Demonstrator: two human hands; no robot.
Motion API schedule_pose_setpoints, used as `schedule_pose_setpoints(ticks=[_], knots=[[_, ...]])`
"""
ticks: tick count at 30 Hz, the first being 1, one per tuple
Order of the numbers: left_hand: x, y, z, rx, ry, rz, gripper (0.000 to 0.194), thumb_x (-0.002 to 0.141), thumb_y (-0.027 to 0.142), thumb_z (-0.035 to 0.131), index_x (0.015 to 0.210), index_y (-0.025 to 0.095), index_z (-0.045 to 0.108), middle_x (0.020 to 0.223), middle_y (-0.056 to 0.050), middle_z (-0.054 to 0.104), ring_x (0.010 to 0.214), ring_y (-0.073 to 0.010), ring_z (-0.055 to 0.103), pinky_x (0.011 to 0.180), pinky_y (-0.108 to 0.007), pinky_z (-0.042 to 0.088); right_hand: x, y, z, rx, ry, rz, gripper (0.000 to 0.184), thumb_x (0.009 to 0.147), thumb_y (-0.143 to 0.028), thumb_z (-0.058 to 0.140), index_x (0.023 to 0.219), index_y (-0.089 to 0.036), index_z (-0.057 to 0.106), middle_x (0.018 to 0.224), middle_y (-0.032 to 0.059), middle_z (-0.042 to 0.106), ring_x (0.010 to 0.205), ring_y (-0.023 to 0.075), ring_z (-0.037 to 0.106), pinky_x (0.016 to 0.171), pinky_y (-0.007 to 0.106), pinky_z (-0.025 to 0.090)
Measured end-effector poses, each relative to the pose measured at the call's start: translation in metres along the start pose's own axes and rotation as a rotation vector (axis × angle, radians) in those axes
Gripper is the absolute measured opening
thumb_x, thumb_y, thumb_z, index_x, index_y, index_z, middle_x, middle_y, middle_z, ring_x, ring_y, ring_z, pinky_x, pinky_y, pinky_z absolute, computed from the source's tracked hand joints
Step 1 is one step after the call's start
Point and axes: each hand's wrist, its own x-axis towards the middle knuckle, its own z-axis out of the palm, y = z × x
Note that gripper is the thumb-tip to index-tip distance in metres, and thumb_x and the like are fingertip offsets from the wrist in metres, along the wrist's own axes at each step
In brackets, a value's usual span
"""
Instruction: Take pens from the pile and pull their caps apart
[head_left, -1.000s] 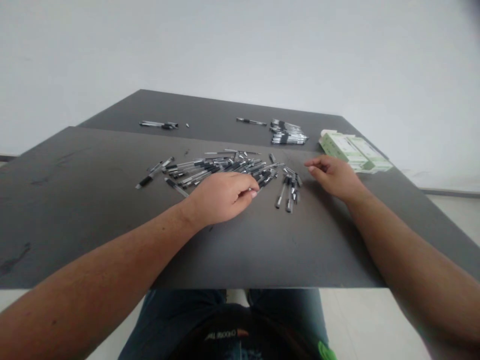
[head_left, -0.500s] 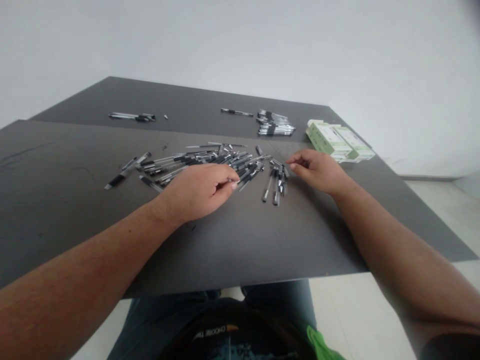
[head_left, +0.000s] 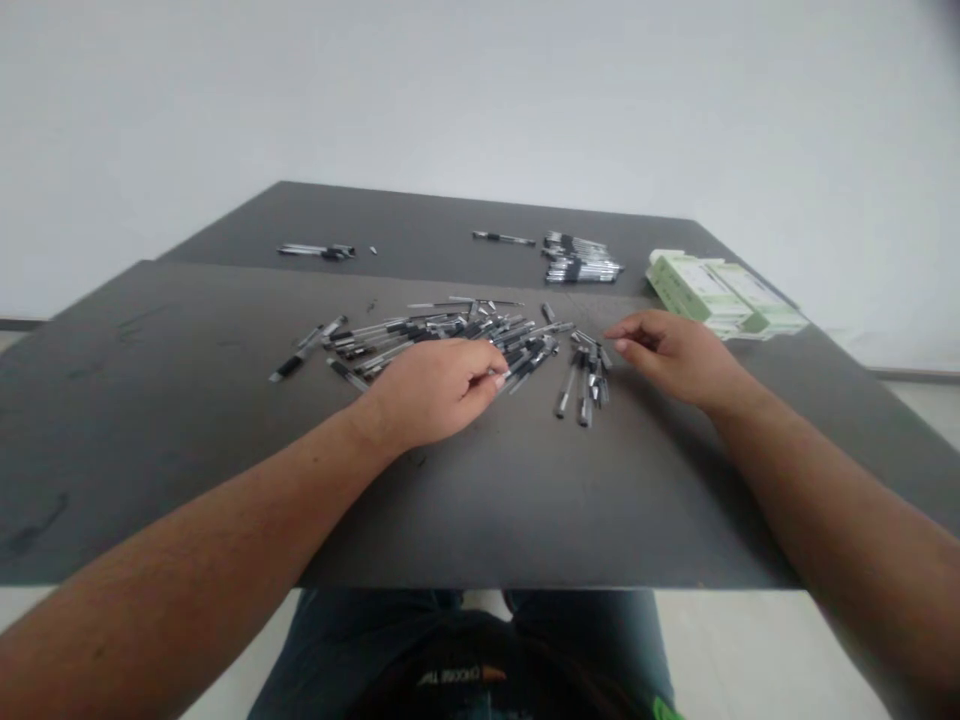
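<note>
Over the front of a heap of clear pens with black grips (head_left: pixel 390 345), my left hand (head_left: pixel 442 392) is closed, thumb and forefinger pinched together. A pale tip shows at the pinch, apparently part of a pen; the rest is hidden by the hand. My right hand (head_left: pixel 670 355) hovers beside a smaller cluster of pen caps and short clear pieces (head_left: pixel 585 385). Its fingers are curled, with a small gap between thumb and forefinger, and I see nothing held there.
Farther back on the dark table (head_left: pixel 480 500) lie a neat stack of pens (head_left: pixel 581 268), a single pen (head_left: pixel 504 238) and a few pens (head_left: pixel 315 251) with a small piece (head_left: pixel 373 250) beside them. Green and white boxes (head_left: pixel 705 290) stand at the right.
The whole view has shifted, so the table and everything on it appear farther right and slightly lower. Both hands keep nearly the same pose over the pens.
</note>
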Motion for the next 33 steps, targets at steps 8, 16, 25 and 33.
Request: schedule_pose_setpoints(ticks=[8, 16, 25, 33], knots=[[0.006, 0.0, -0.052, 0.147, -0.048, -0.062, 0.029, 0.111, 0.03, 0.057, 0.105, 0.023, 0.084, 0.101, -0.003, 0.088, 0.089, -0.0214, 0.08, 0.08, -0.033, 0.054, 0.003, 0.009, -0.002, -0.064, 0.059, 0.249, 0.048, 0.094, -0.055, 0.06, 0.118, -0.023, 0.087, 0.113, 0.0139, 0.09, 0.105, 0.0366, 0.082, 0.092, 0.049, 0.06], [0.012, -0.152, -0.124, 0.63, -0.192, -0.431, 0.04, 0.108, 0.039, 0.054, 0.126, 0.024, 0.087, 0.119, -0.006, 0.089, 0.114, -0.0267, 0.083, 0.101, -0.034, 0.058, 0.004, 0.018, 0.003, -0.087, 0.042, 0.29, 0.059, 0.085, -0.069, 0.058, 0.116, -0.029, 0.088, 0.116, 0.0101, 0.09, 0.111, 0.0421, 0.084, 0.096, 0.055, 0.063], [0.024, -0.317, -0.139, 0.823, -0.358, -0.615, 0.054, 0.111, 0.032, 0.048, 0.157, 0.023, 0.076, 0.154, -0.014, 0.078, 0.143, -0.0338, 0.073, 0.117, -0.039, 0.055, 0.004, 0.02, 0.002, -0.065, 0.024, 0.38, 0.063, 0.074, -0.076, 0.059, 0.11, -0.033, 0.088, 0.117, 0.0074, 0.091, 0.113, 0.0453, 0.085, 0.104, 0.063, 0.064], [0.038, -0.355, -0.124, 0.812, -0.525, -0.549, 0.063, 0.103, 0.036, 0.068, 0.165, 0.026, 0.071, 0.162, -0.016, 0.072, 0.15, -0.0365, 0.066, 0.125, -0.039, 0.048, 0.005, 0.022, 0.002, -0.073, -0.005, 0.387, 0.06, 0.072, -0.076, 0.061, 0.105, -0.035, 0.088, 0.104, 0.0051, 0.091, 0.091, 0.0405, 0.086, 0.101, 0.061, 0.067]])
